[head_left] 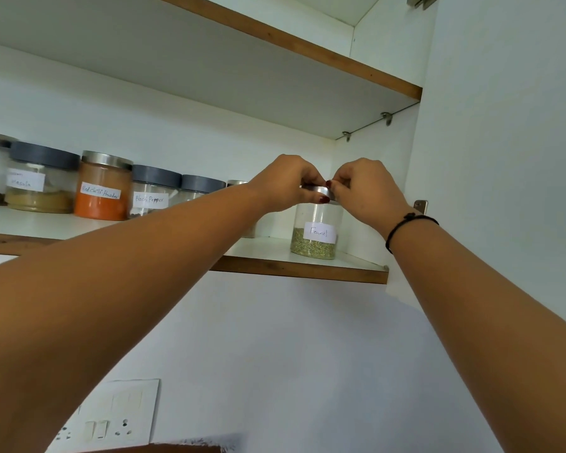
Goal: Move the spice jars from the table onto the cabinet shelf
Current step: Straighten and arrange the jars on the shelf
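Note:
A clear fennel jar (316, 235) with a silver lid stands upright on the cabinet shelf (275, 253), near its right end. My left hand (286, 183) grips the lid from the left. My right hand (365, 191) pinches the lid from the right. Further left on the same shelf stand a red chilli powder jar (102, 188), a black pepper jar (151, 191) and a masala jar (40, 183). My left forearm hides part of the row behind it.
An upper shelf (275, 70) hangs above the jars. The cabinet side wall (504, 158) is close on the right. A switch and socket plate (111, 416) is on the wall below. More jars (201, 188) stand behind the black pepper.

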A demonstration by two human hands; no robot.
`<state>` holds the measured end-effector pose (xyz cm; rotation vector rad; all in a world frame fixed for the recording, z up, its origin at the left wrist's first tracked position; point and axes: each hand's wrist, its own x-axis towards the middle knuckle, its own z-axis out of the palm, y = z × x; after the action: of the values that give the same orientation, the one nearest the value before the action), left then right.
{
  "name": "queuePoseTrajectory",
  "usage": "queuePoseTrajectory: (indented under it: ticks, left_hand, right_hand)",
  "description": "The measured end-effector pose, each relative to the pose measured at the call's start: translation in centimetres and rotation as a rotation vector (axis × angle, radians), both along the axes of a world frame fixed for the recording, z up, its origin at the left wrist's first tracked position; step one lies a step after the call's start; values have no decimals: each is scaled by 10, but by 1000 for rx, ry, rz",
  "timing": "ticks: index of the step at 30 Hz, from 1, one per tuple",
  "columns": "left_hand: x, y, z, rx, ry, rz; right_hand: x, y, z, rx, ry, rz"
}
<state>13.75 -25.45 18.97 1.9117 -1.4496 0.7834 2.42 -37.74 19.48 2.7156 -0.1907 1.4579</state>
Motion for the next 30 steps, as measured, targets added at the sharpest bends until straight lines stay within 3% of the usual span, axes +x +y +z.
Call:
queuePoseTrajectory:
  ticks: [30]
  left_hand:
    - [79,-11,12,85,35,131]
  right_hand:
    - [104,-14,2,56,-3,-77]
